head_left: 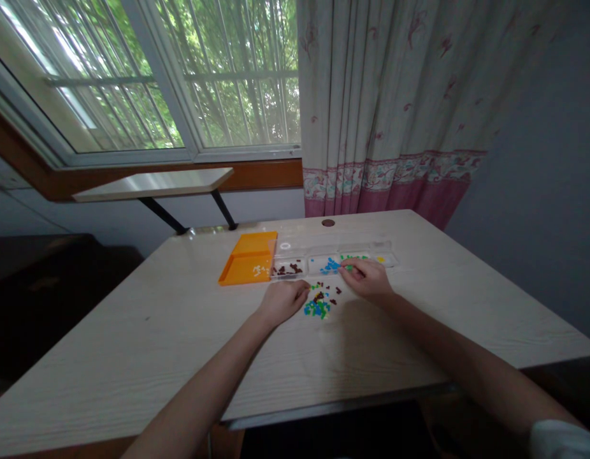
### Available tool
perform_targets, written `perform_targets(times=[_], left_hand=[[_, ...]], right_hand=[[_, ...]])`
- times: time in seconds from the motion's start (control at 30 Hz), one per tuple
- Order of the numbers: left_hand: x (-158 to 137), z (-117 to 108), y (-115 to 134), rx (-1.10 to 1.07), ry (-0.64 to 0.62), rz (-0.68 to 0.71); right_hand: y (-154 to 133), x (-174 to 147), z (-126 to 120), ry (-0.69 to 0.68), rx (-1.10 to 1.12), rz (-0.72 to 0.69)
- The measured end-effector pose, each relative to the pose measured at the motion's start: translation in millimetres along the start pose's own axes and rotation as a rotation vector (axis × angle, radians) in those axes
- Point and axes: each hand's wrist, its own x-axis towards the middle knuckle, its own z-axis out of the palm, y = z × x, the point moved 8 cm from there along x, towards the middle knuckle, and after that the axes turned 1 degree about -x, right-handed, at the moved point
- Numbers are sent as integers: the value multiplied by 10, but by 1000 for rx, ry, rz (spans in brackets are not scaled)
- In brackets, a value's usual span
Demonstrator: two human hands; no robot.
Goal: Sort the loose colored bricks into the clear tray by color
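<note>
A small loose pile of mixed tiny plastic pieces point(317, 308), green, blue, brown and yellow, lies on the table. Just left of it rests my left hand point(284, 301), its fingers curled together at the pile's edge; whatever they hold is too small to make out. My right hand point(368, 278) is pinched at the front of a clear compartment tray point(315, 259), beside the blue pieces point(330, 266). Its fingertips hide what may be between them. Brown pieces point(290, 268), green pieces point(353, 258) and yellow pieces point(380, 259) lie in separate compartments.
An orange two-part tray point(250, 245) with white pieces point(260, 270) adjoins the clear tray's left end. A raised shelf point(156, 183) on black supports stands at the table's back left. Behind the table point(180, 331) are a barred window and a curtain point(371, 108).
</note>
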Motion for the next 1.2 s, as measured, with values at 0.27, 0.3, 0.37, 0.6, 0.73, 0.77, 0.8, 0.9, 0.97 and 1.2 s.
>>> perform_targets(times=[0.27, 0.3, 0.37, 0.6, 0.73, 0.77, 0.8, 0.9, 0.97, 1.2], left_hand=[[21, -20, 14, -11, 11, -3], [23, -18, 10, -16, 9, -8], [25, -13, 0, -24, 8, -18], [30, -30, -42, -48, 33, -67], [33, -48, -33, -68, 44, -70], [34, -45, -24, -72, 39, -63], [35, -44, -18, -76, 36, -59], [37, -49, -23, -69, 45, -72], [42, -47, -29, -60, 48, -83], [81, -1, -28, -76, 33, -83]], right_hand=[[382, 38, 296, -196, -109, 255], [400, 40, 325, -214, -124, 261], [415, 35, 368, -251, -141, 269], [307, -29, 393, -325, -130, 259], [198, -91, 453, -374, -101, 226], [167, -106, 472, -388, -92, 211], [139, -120, 489, -399, -85, 197], [84, -146, 514, -412, -69, 172], [77, -152, 519, -414, -62, 174], [36, -154, 525, -423, -37, 158]])
